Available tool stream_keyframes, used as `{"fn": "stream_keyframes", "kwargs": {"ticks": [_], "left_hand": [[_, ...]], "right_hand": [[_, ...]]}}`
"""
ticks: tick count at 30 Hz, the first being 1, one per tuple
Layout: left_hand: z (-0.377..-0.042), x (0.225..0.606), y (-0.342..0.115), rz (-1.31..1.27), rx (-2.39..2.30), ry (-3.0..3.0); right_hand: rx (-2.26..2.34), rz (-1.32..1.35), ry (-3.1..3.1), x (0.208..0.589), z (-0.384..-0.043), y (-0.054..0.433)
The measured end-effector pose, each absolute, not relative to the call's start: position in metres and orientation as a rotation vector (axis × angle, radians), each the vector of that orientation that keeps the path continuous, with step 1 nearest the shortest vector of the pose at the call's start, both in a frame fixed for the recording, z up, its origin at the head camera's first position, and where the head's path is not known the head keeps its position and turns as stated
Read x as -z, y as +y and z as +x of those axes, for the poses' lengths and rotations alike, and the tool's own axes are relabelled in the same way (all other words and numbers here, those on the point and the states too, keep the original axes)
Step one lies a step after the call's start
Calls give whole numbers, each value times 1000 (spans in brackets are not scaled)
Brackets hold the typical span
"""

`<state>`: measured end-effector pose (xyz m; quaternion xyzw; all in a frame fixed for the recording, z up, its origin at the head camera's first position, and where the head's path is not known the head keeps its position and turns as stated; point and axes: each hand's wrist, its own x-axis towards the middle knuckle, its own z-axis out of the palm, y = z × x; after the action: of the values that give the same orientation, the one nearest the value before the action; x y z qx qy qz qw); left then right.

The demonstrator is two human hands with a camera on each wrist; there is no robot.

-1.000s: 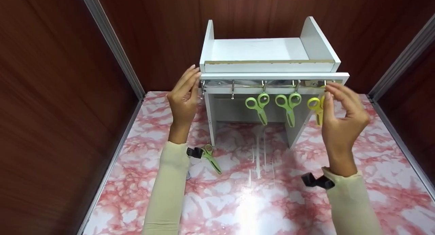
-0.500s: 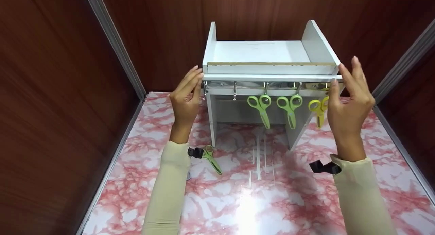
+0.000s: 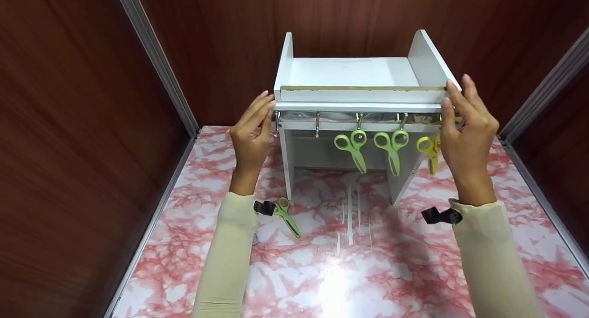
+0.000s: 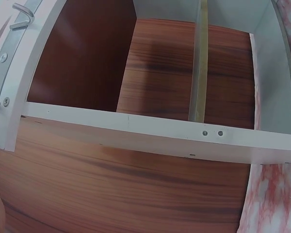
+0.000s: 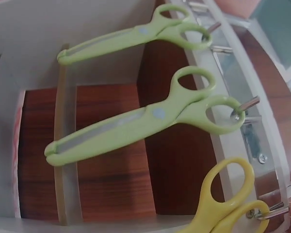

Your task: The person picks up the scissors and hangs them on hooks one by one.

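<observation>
A small white shelf unit (image 3: pixel 363 97) stands on the table, a metal hook rail (image 3: pixel 339 117) along its front. My left hand (image 3: pixel 250 141) touches the unit's left end with extended fingers. At the right end, my right hand (image 3: pixel 470 136) rests its fingers against the upper corner, thumb near the rail. Two green scissors (image 3: pixel 358 158) (image 3: pixel 394 160) hang from hooks by their handle loops. Beside the right hand hangs a yellow pair of scissors (image 3: pixel 432 162), partly hidden; the right wrist view shows these yellow scissors (image 5: pixel 224 209) on a hook.
Another green pair of scissors (image 3: pixel 289 222) lies on the red-and-white marbled table (image 3: pixel 391 281), partly behind the left wrist camera (image 3: pixel 264 207). Two hooks (image 3: pixel 317 124) at the left bear nothing. Dark wooden panels (image 3: pixel 221 46) surround the table on three sides.
My right hand has left the yellow scissors' hook, spread its fingers, moved up to the unit's right end and then leftward against it. My left hand stays in place.
</observation>
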<state>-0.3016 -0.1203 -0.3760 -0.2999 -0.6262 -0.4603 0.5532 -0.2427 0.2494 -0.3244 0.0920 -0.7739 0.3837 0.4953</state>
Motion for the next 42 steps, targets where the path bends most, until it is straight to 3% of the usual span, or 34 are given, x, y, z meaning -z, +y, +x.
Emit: {"fn": "stream_keyframes", "kwargs": {"ticks": [27, 42], "left_hand": [[-307, 377, -132, -684, 1076, -1488], [-281, 355, -136, -633, 1041, -1529]], "right_hand": [[-727, 309, -1980, 330, -268, 252], [-724, 336, -1959, 335, -289, 248]]}}
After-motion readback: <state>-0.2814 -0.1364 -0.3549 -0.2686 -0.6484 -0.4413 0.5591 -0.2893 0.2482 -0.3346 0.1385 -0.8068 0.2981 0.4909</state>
